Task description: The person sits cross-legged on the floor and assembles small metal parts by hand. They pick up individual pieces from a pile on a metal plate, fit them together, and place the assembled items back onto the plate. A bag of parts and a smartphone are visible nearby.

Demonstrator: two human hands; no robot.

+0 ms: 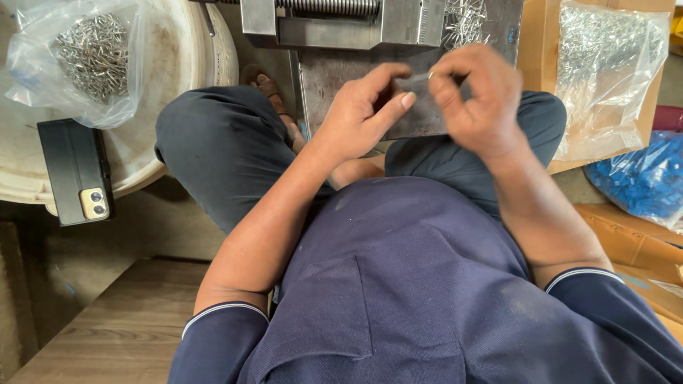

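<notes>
My left hand (363, 110) and my right hand (475, 96) meet above my lap, in front of a grey metal press (341, 28). Between the fingertips of both hands sits a small thin metal pin (420, 77), pinched from either side. The fingers of my right hand are curled over it and hide most of it. A loose heap of similar shiny pins (466, 18) lies on the press's flat plate (334, 78), just beyond my right hand.
A clear bag of metal pins (92, 53) rests on a white round tub (178, 64) at the left, beside a black phone case (75, 171). At the right are another clear bag of pins (605, 71) on cardboard (541, 50) and a bag of blue parts (640, 178).
</notes>
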